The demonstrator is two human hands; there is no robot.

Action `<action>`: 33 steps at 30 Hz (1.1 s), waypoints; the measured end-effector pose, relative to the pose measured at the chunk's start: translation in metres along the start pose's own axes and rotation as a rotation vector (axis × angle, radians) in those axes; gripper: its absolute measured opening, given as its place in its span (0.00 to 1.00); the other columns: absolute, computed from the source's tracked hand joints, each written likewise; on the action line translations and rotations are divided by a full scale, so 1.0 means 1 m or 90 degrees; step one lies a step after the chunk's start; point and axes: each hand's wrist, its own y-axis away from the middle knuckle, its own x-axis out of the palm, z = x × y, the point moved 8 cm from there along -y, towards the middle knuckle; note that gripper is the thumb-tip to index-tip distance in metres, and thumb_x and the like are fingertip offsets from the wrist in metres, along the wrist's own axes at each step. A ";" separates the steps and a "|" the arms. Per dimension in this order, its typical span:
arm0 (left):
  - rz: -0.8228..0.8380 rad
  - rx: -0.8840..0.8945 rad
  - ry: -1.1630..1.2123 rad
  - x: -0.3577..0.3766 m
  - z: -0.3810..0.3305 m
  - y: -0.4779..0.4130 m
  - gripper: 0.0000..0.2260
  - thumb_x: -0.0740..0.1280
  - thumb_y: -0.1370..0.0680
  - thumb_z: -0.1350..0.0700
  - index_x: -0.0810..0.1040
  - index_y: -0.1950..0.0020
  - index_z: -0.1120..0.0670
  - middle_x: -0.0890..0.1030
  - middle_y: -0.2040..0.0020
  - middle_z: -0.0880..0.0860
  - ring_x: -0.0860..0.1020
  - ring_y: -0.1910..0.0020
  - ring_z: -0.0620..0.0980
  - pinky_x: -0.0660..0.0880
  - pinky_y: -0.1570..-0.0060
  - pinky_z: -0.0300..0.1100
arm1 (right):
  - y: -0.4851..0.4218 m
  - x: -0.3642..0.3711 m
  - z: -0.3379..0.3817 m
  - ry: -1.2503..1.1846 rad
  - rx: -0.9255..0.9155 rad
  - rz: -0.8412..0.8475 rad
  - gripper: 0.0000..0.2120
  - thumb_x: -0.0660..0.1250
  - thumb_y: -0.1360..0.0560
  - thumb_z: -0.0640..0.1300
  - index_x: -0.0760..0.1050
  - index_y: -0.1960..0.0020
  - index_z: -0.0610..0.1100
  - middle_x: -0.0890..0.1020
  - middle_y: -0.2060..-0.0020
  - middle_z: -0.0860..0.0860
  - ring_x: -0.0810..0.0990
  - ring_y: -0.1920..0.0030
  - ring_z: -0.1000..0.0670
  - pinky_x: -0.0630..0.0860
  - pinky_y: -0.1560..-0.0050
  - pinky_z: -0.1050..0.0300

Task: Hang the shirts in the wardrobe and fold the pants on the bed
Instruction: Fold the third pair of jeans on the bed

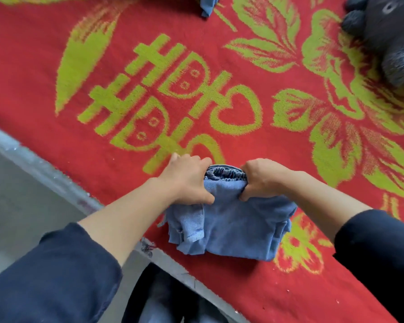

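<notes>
1. We grip the folded blue pants (233, 220) at their gathered waist end. The left hand (187, 180) and right hand (264, 178) are each curled round one corner, close together.
2. The bundle rests on the bed (149, 66) near its edge, its length running from our hands back toward us. Both hands are equally near.
3. Another blue garment (207, 5) and a dark plush toy (387, 31) lie well apart, so we judge nothing stands in the way.
</notes>
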 end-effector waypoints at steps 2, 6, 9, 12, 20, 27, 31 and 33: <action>-0.028 -0.023 0.015 -0.007 0.004 0.032 0.21 0.69 0.38 0.40 0.64 0.56 0.49 0.67 0.63 0.47 0.67 0.60 0.52 0.62 0.60 0.45 | 0.015 -0.013 0.026 0.064 -0.036 -0.025 0.16 0.73 0.38 0.54 0.75 0.57 0.47 0.75 0.70 0.52 0.74 0.66 0.46 0.64 0.73 0.60; -0.123 -0.084 0.043 -0.035 0.038 0.102 0.21 0.69 0.38 0.42 0.63 0.55 0.48 0.69 0.60 0.46 0.69 0.59 0.51 0.62 0.67 0.43 | 0.042 -0.056 0.103 0.186 -0.172 -0.159 0.10 0.67 0.33 0.50 0.70 0.57 0.47 0.73 0.70 0.52 0.73 0.67 0.44 0.61 0.73 0.58; -0.254 -0.132 -0.004 -0.058 0.075 0.173 0.24 0.70 0.39 0.44 0.70 0.48 0.51 0.73 0.55 0.49 0.72 0.55 0.53 0.70 0.61 0.46 | 0.063 -0.071 0.173 0.230 -0.268 -0.252 0.11 0.64 0.31 0.49 0.67 0.52 0.47 0.77 0.67 0.48 0.76 0.64 0.39 0.59 0.70 0.54; -0.371 -0.165 -0.058 -0.068 0.110 0.245 0.26 0.74 0.43 0.45 0.75 0.50 0.55 0.75 0.57 0.53 0.75 0.58 0.57 0.73 0.60 0.48 | 0.076 -0.062 0.248 0.259 -0.374 -0.318 0.14 0.62 0.27 0.50 0.67 0.45 0.44 0.81 0.59 0.45 0.80 0.58 0.39 0.64 0.61 0.52; -0.359 -0.337 0.014 0.023 0.259 0.434 0.24 0.75 0.46 0.50 0.79 0.54 0.60 0.78 0.59 0.56 0.78 0.60 0.59 0.78 0.64 0.49 | 0.066 0.011 0.492 0.336 -0.586 -0.360 0.12 0.72 0.36 0.38 0.77 0.53 0.37 0.78 0.69 0.47 0.80 0.71 0.43 0.76 0.68 0.50; -0.288 -0.498 0.137 0.142 0.370 0.622 0.24 0.78 0.46 0.55 0.77 0.54 0.60 0.80 0.54 0.56 0.81 0.59 0.58 0.76 0.72 0.43 | 0.064 0.129 0.716 0.521 -0.723 -0.304 0.19 0.57 0.31 0.36 0.79 0.45 0.35 0.82 0.59 0.45 0.81 0.66 0.44 0.78 0.72 0.53; -0.282 -0.629 0.156 0.188 0.420 0.723 0.21 0.77 0.48 0.57 0.74 0.60 0.57 0.78 0.66 0.53 0.78 0.71 0.55 0.67 0.79 0.38 | 0.063 0.197 0.824 0.624 -0.782 -0.250 0.31 0.67 0.34 0.30 0.63 0.32 0.30 0.77 0.45 0.39 0.79 0.52 0.39 0.79 0.52 0.48; -0.282 -0.675 0.145 0.208 0.441 0.761 0.22 0.77 0.51 0.57 0.74 0.62 0.57 0.78 0.69 0.52 0.76 0.75 0.54 0.64 0.81 0.37 | 0.068 0.216 0.872 0.634 -0.831 -0.263 0.29 0.63 0.34 0.30 0.66 0.33 0.31 0.79 0.48 0.40 0.81 0.54 0.41 0.80 0.53 0.49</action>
